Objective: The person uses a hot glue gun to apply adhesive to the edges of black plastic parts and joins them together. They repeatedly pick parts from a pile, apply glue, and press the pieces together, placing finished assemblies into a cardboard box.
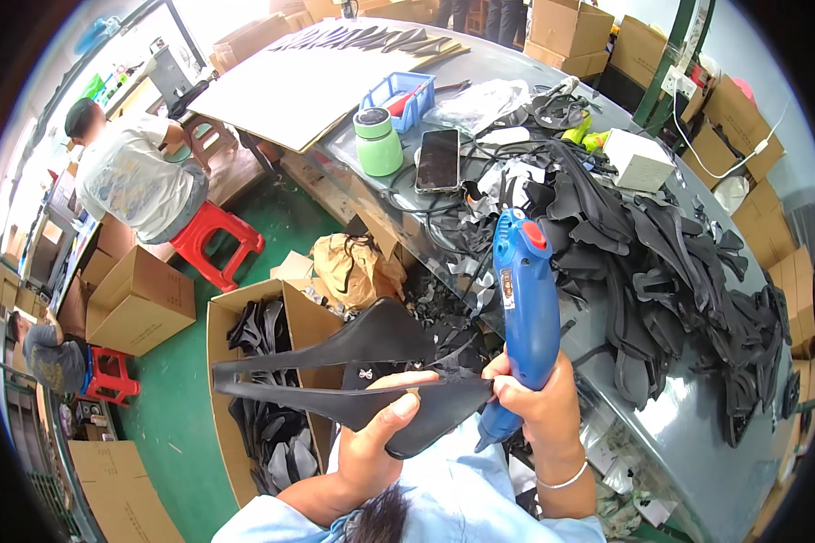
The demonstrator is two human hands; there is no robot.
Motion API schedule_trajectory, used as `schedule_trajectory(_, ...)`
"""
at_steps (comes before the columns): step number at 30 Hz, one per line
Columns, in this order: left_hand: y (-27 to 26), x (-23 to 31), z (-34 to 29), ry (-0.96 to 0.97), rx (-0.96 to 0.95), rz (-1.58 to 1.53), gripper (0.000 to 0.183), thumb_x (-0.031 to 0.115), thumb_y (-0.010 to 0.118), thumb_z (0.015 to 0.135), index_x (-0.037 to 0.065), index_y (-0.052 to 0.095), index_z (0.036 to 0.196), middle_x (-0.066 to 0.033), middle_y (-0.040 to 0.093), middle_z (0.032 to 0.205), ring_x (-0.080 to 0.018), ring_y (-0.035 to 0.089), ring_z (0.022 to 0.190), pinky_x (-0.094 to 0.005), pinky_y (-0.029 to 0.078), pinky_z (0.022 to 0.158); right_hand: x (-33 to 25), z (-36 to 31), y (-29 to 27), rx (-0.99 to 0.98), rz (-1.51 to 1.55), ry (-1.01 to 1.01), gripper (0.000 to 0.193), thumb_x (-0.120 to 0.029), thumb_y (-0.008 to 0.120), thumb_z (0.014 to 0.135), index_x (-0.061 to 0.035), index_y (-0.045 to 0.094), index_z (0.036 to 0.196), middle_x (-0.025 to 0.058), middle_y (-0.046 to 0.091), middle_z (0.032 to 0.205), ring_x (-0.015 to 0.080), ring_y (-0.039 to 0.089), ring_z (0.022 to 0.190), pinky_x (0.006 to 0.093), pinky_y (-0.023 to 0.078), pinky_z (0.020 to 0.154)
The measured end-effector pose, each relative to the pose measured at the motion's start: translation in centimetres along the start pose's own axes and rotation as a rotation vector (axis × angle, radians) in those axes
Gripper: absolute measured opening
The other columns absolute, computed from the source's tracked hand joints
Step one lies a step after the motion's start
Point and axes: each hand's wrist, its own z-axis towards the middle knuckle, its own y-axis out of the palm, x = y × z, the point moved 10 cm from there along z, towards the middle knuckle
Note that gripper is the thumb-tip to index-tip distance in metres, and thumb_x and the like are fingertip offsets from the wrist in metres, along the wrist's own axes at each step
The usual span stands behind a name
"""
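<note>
My left hand [371,452] is closed on a bent black rubbery piece [326,403], with its thumb lying on top. Two long arms of the piece join at a narrow end on the left and widen toward the right. My right hand [545,403] wraps around a blue hand-held power tool [532,312]. A red button sits near the tool's upper end, and its dark tip points down. Fingers of the right hand are close to the right end of the black piece; whether they pinch it I cannot tell. Similar black pieces [647,262] lie heaped on the table at the right.
An open cardboard box [226,389] with black pieces stands at left. On the grey table [697,452] are a green bottle [378,145], a phone [438,161], a blue basket [417,109] and a white box [638,160]. A person sits on a red stool [215,240].
</note>
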Motion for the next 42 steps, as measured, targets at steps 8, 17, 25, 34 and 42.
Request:
schedule_trajectory(8,-0.2,0.9,0.2,0.021,0.002,-0.053,0.036,0.013,0.056,0.083,-0.007,0.052,0.113,-0.0175,0.06,0.099,-0.0225,0.062,0.087,-0.0316,0.051,0.076,-2.9,-1.0,0.2,0.037,-0.386,-0.326,0.039,-0.004,0.068,0.066,-0.0008,0.046,0.098,0.0098,0.063,0.075,0.0135,0.063,0.066,0.0271,0.051,0.062)
schedule_trajectory(17,0.2,0.9,-0.1,0.133,-0.01,0.227,0.039,0.016,0.055,0.08,-0.007,0.05,0.111,-0.0211,0.058,0.097,-0.029,0.062,0.08,-0.0364,0.051,0.075,-5.0,-2.1,2.3,0.083,-0.878,-0.643,0.047,-0.004,0.071,0.059,-0.0018,0.045,0.098,0.0113,0.058,0.065,0.0277,0.062,0.059,0.0322,0.049,0.057)
schedule_trajectory(25,-0.8,0.7,-0.2,-0.001,0.083,0.069,0.041,0.021,0.054,0.079,-0.006,0.051,0.109,-0.0213,0.059,0.095,-0.0288,0.062,0.079,-0.0386,0.054,0.068,-2.2,-0.5,0.6,-0.026,-0.432,-0.257,0.036,-0.003,0.067,0.064,-0.0023,0.047,0.094,0.0083,0.064,0.075,0.0148,0.065,0.068,0.0282,0.051,0.064)
schedule_trajectory(34,-0.6,0.9,0.0,-0.005,0.011,-0.024,0.037,0.015,0.056,0.083,-0.005,0.052,0.114,-0.0173,0.06,0.097,-0.0245,0.062,0.082,-0.0325,0.051,0.074,-3.7,-1.3,1.2,0.031,-0.637,-0.405,0.045,-0.006,0.072,0.062,-0.0009,0.046,0.098,0.0104,0.062,0.073,0.0188,0.064,0.064,0.03,0.05,0.061)
schedule_trajectory(42,-0.5,0.4,0.0,0.003,-0.007,-0.029,0.035,0.013,0.055,0.084,-0.006,0.052,0.112,-0.0181,0.061,0.094,-0.0238,0.063,0.081,-0.0328,0.052,0.072,-4.9,-1.9,2.6,0.038,-0.84,-0.594,0.047,-0.005,0.071,0.06,0.0001,0.046,0.099,0.0128,0.059,0.074,0.0233,0.062,0.063,0.0314,0.049,0.058)
